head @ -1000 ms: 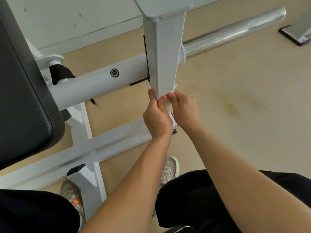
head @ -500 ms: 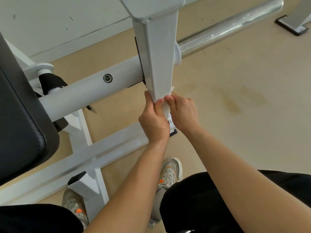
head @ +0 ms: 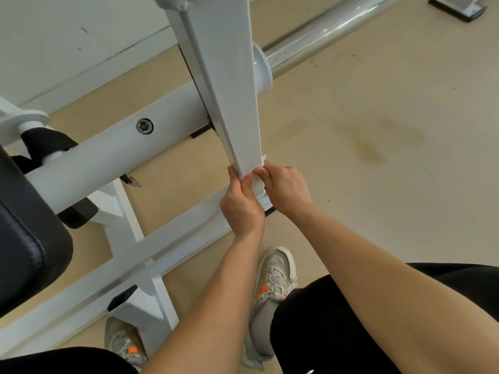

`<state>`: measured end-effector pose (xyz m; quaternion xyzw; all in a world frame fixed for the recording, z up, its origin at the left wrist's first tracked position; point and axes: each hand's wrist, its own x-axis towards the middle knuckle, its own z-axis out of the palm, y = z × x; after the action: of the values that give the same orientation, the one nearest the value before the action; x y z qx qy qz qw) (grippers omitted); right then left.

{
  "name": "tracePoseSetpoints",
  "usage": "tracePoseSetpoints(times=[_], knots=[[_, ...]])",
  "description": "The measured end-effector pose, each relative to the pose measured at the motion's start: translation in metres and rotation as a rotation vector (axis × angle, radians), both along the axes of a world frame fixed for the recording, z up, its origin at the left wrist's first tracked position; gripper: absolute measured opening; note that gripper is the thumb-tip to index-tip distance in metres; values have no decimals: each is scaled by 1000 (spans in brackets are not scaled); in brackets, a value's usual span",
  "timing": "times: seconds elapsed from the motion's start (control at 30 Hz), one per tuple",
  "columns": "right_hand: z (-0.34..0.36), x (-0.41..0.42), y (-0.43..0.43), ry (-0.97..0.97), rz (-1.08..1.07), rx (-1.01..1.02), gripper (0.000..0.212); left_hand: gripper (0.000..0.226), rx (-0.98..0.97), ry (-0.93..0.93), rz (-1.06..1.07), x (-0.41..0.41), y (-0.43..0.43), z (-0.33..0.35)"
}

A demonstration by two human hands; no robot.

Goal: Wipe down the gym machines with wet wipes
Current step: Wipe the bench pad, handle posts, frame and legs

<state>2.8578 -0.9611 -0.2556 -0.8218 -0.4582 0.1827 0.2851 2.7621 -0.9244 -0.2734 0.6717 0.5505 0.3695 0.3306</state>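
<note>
The white square-section steel post (head: 229, 85) of the gym machine slopes down from the top of the view to the two hands. A white wet wipe (head: 256, 182) is wrapped round the lower part of this post, between the hands. One corner of the wipe projects at the right edge of the post.

The left hand (head: 241, 209) grips the post from the left side. Its fingers (head: 247, 182) are curled and pinch the wipe against the metal. The right hand (head: 286, 188) is just beside it on the right. Its fingers (head: 266, 172) are also curled and pinch the wipe at the right edge of the post. The two hands are almost touching.

A white round horizontal tube (head: 121, 155) with a recessed hex bolt (head: 144, 126) passes behind the post. A polished chrome bar (head: 329, 31) extends from the right of the post to the upper right. A black padded cushion (head: 24, 238) occupies the left edge of the view. A white rectangular base beam (head: 135, 263) lies on the beige floor (head: 378, 130) below the hands. The person wears black trousers (head: 324, 333) and grey sneakers with orange accents (head: 275, 276).
</note>
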Motion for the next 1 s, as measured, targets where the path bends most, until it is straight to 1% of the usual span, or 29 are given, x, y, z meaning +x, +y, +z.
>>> tracePoseSetpoints(times=[0.1, 0.2, 0.3, 0.4, 0.47, 0.57, 0.63, 0.73, 0.8, 0.93, 1.0], knots=[[18, 0, 2, -64, -20, 144, 41, 35, 93, -72, 14, 1, 2, 22], [20, -3, 5, -94, -37, 183, 34, 43, 108, -81, 8, 2, 3, 26], [2, -1, 4, -95, -28, 86, 32, 46, 80, -30, -10, 2, 6, 8], [-15, 2, 3, -81, 0, -53, 38, 44, -2, 10, -10, 0, 6, -15], [-29, 4, 3, -55, 14, -71, 39, 44, -39, 44, -14, -1, 7, -29], [-46, 7, 5, -23, 37, -62, 39, 40, -60, 165, -49, -4, 10, -41], [-56, 10, 4, -2, 66, -94, 39, 45, -80, 255, -101, -7, 13, -47], [-67, 13, 4, 0, 100, -140, 45, 50, -114, 336, -148, -11, 15, -52], [-74, 15, 5, 3, 113, -174, 46, 49, -88, 373, -182, -12, 16, -52], [-82, 16, 7, 34, 134, -249, 45, 38, -35, 352, -219, -21, 22, -56], [-80, 15, 7, 55, 121, -255, 45, 32, 7, 383, -230, -24, 25, -54]])
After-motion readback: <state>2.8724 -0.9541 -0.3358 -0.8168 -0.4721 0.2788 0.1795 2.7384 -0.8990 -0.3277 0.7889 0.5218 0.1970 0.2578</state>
